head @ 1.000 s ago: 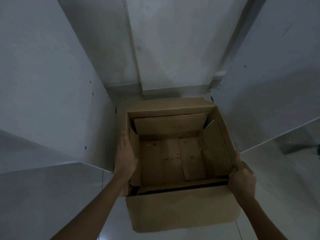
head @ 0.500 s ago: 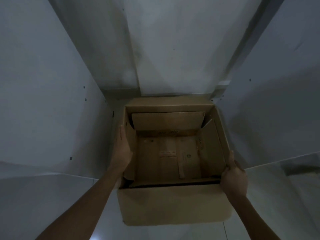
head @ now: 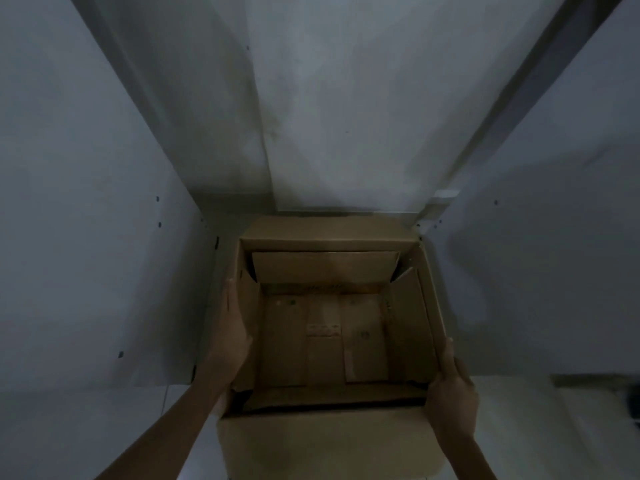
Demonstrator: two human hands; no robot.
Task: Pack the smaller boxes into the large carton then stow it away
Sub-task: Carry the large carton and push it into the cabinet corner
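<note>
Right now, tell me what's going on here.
A person holds a large open carton at both sides, the left hand flat on its left wall and the right hand gripping its right rim. The carton sits partly inside a white cabinet at floor level. Flattened cardboard pieces line its inside.

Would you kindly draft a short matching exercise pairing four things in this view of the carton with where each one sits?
Things:
1. left hand
2. right hand
3. large carton
4. printed label

Places:
A. on the floor of the carton's inside
B. flat against the carton's left wall
C. between two pale side panels, its far end near the back panel
D. gripping the carton's near right corner

Pairs: 1-B, 2-D, 3-C, 4-A
</note>
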